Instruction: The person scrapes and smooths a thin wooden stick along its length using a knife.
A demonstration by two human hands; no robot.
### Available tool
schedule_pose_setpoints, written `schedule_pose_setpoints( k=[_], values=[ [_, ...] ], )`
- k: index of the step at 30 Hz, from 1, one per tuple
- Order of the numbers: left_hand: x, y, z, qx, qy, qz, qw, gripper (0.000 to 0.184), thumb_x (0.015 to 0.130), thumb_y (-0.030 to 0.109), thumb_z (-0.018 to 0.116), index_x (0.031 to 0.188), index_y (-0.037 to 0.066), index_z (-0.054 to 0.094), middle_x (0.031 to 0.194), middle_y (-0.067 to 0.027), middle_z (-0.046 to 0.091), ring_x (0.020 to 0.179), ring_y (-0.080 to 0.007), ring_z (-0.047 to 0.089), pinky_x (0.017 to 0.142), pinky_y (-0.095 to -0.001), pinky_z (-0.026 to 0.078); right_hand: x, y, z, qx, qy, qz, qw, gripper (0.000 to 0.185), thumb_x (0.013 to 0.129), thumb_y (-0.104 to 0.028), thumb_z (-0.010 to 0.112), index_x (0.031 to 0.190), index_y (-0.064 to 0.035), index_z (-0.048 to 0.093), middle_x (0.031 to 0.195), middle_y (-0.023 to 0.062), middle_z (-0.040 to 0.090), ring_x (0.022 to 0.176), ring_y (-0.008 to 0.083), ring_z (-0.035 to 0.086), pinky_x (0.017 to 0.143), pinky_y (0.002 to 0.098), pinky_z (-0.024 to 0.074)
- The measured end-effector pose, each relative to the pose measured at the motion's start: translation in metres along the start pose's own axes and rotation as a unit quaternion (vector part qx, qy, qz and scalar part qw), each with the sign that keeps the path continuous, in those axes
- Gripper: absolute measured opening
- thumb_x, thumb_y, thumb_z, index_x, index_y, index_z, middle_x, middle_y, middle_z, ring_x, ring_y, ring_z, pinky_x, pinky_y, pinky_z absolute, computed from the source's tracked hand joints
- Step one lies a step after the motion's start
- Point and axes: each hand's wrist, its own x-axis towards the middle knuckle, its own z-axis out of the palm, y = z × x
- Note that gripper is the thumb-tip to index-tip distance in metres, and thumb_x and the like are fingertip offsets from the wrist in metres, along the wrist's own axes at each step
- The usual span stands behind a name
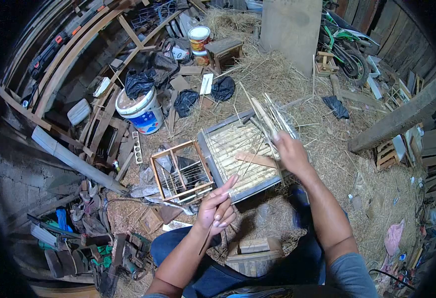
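Wooden sticks (265,116): thin bundle, gripped, jutting beyond the right hand's (291,151) fingers.
Left hand (217,211): curled round a dark stick (204,242).
Tray (211,158): slatted, grey-edged, beyond the left fingertips (roomy straw floor (334,159) rightward).

sticks (263,114) partly hidden, right sleeve (352,278) cut off

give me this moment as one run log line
left hand: holding thin stick | right hand: holding stick bundle | grey-rimmed board: partly behind bundle | wooden frame: beside board
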Motion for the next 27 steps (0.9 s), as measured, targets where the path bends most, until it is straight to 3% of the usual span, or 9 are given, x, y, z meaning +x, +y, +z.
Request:
schedule_pose_setpoints(
  k=[1,2,3,4,7,9,17,20,27],
  values=[
    [-0.001,0.001,0.001,0.018,-0.002,0.005,1.000,0.047,0.104,0.009,0.040,0.151,0.007,0.039,0.045,0.0016,0.036,0.031,-0.0092,0.031,0.034,-0.0252,0.032,0.000,-0.002,0.000,-0.001,0.002,-0.001,1.000,0.046,0.105,-0.051,0.040,0.098,-0.0097,0.059,0.061,-0.0052,0.046,0.042,0.0112,0.039,0.041,0.0304,0.0354],
    [-0.001,0.002,-0.005,0.032,-0.032,-0.011,0.999,0.049,0.105,0.009,0.038,0.154,0.010,0.035,0.046,-0.0001,0.038,0.032,-0.0107,0.034,0.038,-0.0266,0.035,-0.003,-0.006,0.001,0.203,-0.028,0.078,0.976,0.037,0.103,-0.044,0.049,0.103,-0.0093,0.060,0.061,-0.0037,0.048,0.044,0.0104,0.041,0.041,0.0285,0.0339],
    [-0.001,0.001,-0.002,0.030,-0.033,-0.012,0.999,0.049,0.105,0.009,0.038,0.154,0.010,0.035,0.046,-0.0001,0.038,0.032,-0.0107,0.034,0.038,-0.0266,0.035,-0.008,-0.021,-0.001,0.396,-0.058,0.154,0.903,0.029,0.101,-0.037,0.058,0.107,-0.0090,0.062,0.061,-0.0021,0.050,0.045,0.0096,0.043,0.041,0.0265,0.0324],
    [-0.002,-0.001,0.002,0.104,-0.017,-0.009,0.994,0.049,0.105,0.011,0.040,0.153,0.008,0.035,0.046,0.0016,0.037,0.032,-0.0095,0.031,0.038,-0.0255,0.034,-0.019,-0.040,-0.001,0.502,-0.067,0.118,0.854,0.027,0.099,-0.031,0.064,0.109,-0.0067,0.061,0.064,-0.0075,0.044,0.047,0.0004,0.031,0.039,0.0174,0.0243],
    [-0.001,-0.008,0.009,0.206,-0.003,-0.005,0.979,0.048,0.105,0.016,0.048,0.151,0.007,0.039,0.048,0.0045,0.039,0.035,-0.0064,0.033,0.040,-0.0233,0.033,-0.027,-0.050,0.002,0.590,-0.059,0.146,0.792,0.021,0.099,-0.027,0.064,0.100,-0.0064,0.060,0.065,-0.0033,0.050,0.044,0.0011,0.034,0.038,0.0182,0.0269],
    [0.000,-0.016,0.006,0.401,0.067,0.058,0.912,0.047,0.103,0.017,0.055,0.148,0.008,0.046,0.051,0.0051,0.046,0.041,-0.0037,0.039,0.043,-0.0214,0.034,-0.027,-0.051,0.000,0.598,-0.051,0.148,0.786,0.020,0.098,-0.026,0.065,0.096,-0.0070,0.058,0.066,-0.0015,0.054,0.043,0.0007,0.036,0.037,0.0182,0.0270],
    [0.006,-0.015,0.022,0.438,0.087,0.062,0.893,0.041,0.101,0.016,0.060,0.141,0.007,0.056,0.062,0.0045,0.056,0.047,-0.0012,0.046,0.045,-0.0189,0.033,-0.035,-0.068,0.001,0.593,-0.026,0.124,0.795,0.020,0.098,-0.024,0.066,0.090,-0.0069,0.058,0.069,0.0020,0.059,0.041,0.0005,0.037,0.037,0.0190,0.0257],
    [0.012,-0.023,0.031,0.433,0.108,0.143,0.883,0.031,0.100,0.016,0.063,0.128,0.003,0.066,0.065,0.0025,0.060,0.049,-0.0024,0.050,0.043,-0.0199,0.034,-0.040,-0.078,0.008,0.567,-0.040,0.087,0.818,0.021,0.099,-0.024,0.065,0.087,-0.0070,0.060,0.073,-0.0003,0.062,0.054,0.0015,0.046,0.048,0.0197,0.0338],
    [0.017,-0.018,0.035,0.443,0.160,0.175,0.865,0.025,0.102,0.021,0.060,0.112,0.001,0.072,0.060,0.0020,0.059,0.045,-0.0021,0.046,0.042,-0.0190,0.032,-0.047,-0.081,0.029,0.483,-0.095,0.031,0.870,0.023,0.098,-0.025,0.066,0.086,-0.0049,0.061,0.072,-0.0016,0.061,0.066,0.0051,0.055,0.062,0.0223,0.0441]
  ],
)
